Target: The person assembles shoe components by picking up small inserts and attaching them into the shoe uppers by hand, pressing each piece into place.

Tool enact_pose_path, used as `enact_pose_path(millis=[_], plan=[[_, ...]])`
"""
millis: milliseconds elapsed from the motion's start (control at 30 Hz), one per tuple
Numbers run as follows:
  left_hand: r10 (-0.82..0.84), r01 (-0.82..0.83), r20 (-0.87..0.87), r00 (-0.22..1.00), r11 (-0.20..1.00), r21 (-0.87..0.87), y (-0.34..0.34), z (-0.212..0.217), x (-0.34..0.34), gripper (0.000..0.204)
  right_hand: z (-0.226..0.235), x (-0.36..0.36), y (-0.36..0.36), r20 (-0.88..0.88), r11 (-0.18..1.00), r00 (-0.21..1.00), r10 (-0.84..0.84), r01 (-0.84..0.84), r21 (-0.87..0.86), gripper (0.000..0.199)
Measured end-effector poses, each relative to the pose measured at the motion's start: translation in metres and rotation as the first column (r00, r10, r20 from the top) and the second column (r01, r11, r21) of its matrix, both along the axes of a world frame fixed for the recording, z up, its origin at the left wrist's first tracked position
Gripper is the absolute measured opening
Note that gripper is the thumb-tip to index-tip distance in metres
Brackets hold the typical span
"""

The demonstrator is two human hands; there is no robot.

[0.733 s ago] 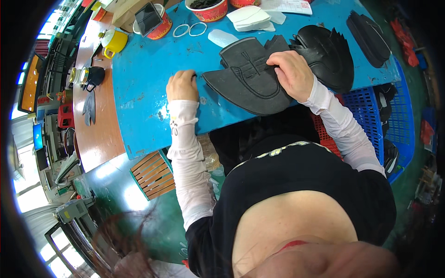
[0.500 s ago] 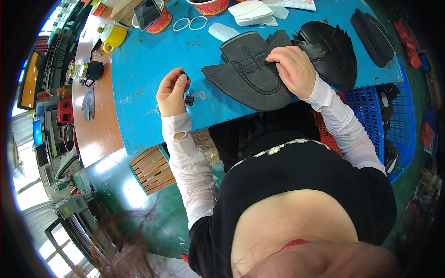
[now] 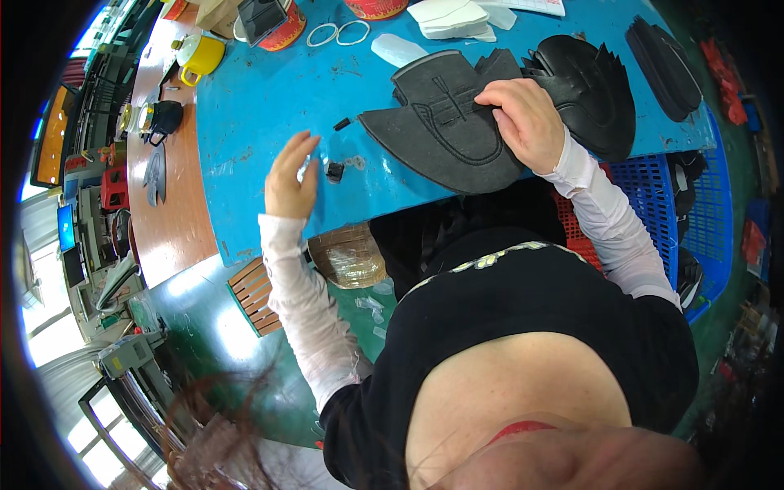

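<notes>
My left hand [image 3: 291,181] is over the table's near side, its thumb and fingers apart and nothing between them. Beside it on the blue table top lie a small black strip [image 3: 342,124] and a small black block [image 3: 335,172]. My right hand [image 3: 531,126] rests on a stack of flat black shoe upper pieces [image 3: 445,143] with stitched curved lines. Its fingers are curled with the tips close together; whatever they pinch is hidden. A second stack of glossier black upper pieces [image 3: 592,106] lies just right of that hand.
Dark folded pieces [image 3: 663,69] lie at the far right of the blue table [image 3: 261,139]. Toward the back are white rings [image 3: 354,33], white sheets [image 3: 445,18] and red tubs [image 3: 286,28]. A yellow mug [image 3: 200,55] stands at the left. Blue baskets [image 3: 706,220] stand below right.
My left hand has let go of the small black strip, which now lies on the table, and has drawn back to the left with its fingers opened. My right hand stays on the stack.
</notes>
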State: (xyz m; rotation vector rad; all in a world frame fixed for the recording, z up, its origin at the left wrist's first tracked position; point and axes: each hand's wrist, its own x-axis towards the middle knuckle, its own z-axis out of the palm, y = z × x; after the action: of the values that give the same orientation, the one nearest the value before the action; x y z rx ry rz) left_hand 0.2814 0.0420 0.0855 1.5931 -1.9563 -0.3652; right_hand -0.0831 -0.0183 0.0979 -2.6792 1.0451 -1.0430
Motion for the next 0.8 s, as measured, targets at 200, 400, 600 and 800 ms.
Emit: enact_pose_path(millis=[200,400,600,800], plan=[[-0.041,0.049,0.128,0.991,0.997,-0.06,0.024,-0.022,-0.003,0.031,0.005,0.001,-0.001,0.067,0.998,0.997,0.033,-0.037,0.059,0.031],[0.144,-0.132,0.023,0.989,0.95,-0.283,-0.005,-0.024,-0.043,0.029,0.045,-0.012,-0.074,0.034,0.994,0.998,-0.062,0.065,-0.093,0.026],[0.258,-0.222,0.047,0.965,0.899,-0.377,-0.008,-0.039,-0.055,0.035,0.055,0.021,-0.225,-0.163,0.992,0.978,-0.126,0.122,-0.035,0.02],[0.263,-0.248,-0.007,0.965,0.902,-0.354,-0.012,-0.038,-0.058,0.041,0.054,0.114,-0.268,-0.468,0.978,0.877,-0.104,0.175,0.11,0.021]])
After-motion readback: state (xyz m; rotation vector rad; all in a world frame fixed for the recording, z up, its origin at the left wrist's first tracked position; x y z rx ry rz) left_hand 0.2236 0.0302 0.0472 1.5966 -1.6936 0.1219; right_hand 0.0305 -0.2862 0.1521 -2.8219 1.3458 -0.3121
